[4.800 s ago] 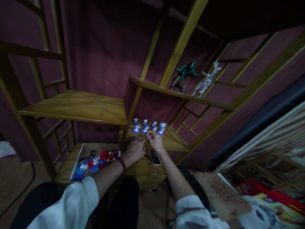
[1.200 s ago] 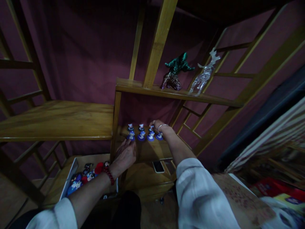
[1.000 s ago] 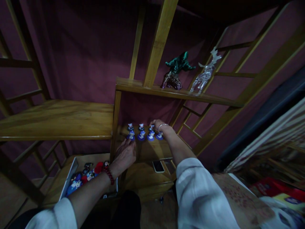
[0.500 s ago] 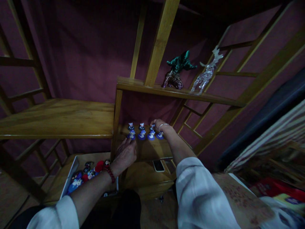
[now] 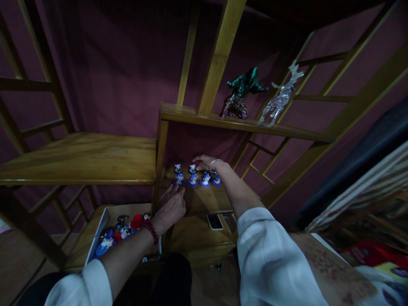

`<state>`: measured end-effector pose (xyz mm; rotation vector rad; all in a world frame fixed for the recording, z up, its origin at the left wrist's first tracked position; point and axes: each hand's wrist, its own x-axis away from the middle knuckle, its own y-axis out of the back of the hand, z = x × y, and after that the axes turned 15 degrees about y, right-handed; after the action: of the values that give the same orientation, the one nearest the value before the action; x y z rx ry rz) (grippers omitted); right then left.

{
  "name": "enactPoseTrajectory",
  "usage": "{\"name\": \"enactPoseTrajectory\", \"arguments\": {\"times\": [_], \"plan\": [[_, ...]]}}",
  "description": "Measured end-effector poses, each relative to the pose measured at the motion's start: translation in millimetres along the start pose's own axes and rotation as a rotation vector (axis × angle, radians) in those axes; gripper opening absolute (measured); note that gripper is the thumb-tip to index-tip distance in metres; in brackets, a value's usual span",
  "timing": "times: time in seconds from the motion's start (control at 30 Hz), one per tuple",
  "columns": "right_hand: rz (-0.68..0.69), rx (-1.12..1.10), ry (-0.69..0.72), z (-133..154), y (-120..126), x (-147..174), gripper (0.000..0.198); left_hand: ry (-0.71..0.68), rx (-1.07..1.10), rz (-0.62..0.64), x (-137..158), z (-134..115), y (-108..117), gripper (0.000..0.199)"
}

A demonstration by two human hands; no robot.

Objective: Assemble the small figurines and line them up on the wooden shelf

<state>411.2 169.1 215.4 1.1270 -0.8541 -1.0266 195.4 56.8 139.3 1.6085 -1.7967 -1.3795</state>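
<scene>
Small figurines on purple-blue bases stand in two rows on the low shelf. My left hand (image 5: 172,205) lies at the shelf's front edge, fingers stretched out and fingertips by the front-left figurine (image 5: 179,179). It holds nothing that I can see. My right hand (image 5: 204,162) reaches over the back row with fingers extended, beside the dark-and-white figurine (image 5: 192,168); whether it touches is unclear. Another dark-and-white figurine (image 5: 177,168) stands back left. Beneath the right wrist, a back-row figurine (image 5: 206,173) is partly hidden. The front row continues with a purple-and-white figurine (image 5: 205,180).
A white box (image 5: 101,229) of assorted small figures sits lower left. A phone (image 5: 215,222) lies on the surface below the shelf. Above, a green hooded figure (image 5: 244,91) and a clear deer figure (image 5: 280,97) stand on the upper shelf (image 5: 287,132).
My right hand has moved left along the back row, from the third figurine to beside the second. My left hand stays by the front-left figurine. The view has shifted slightly.
</scene>
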Motion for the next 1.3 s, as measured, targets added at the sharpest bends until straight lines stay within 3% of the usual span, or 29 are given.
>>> {"name": "enactPoseTrajectory", "arguments": {"times": [0.17,0.57,1.3], "plan": [[0.03,0.102,0.009,13.0,-5.2,-7.3,0.042,0.015,0.011,0.024,-1.4,0.7,-0.5,0.019],[0.018,0.209,0.049,-5.1,-23.6,-25.5,0.029,0.003,0.017,0.022,-0.7,0.2,0.6,0.02],[0.01,0.238,-0.002,2.6,-15.3,-5.8,0.027,-0.006,0.005,-0.007,0.3,0.1,-0.4,0.019]]}}
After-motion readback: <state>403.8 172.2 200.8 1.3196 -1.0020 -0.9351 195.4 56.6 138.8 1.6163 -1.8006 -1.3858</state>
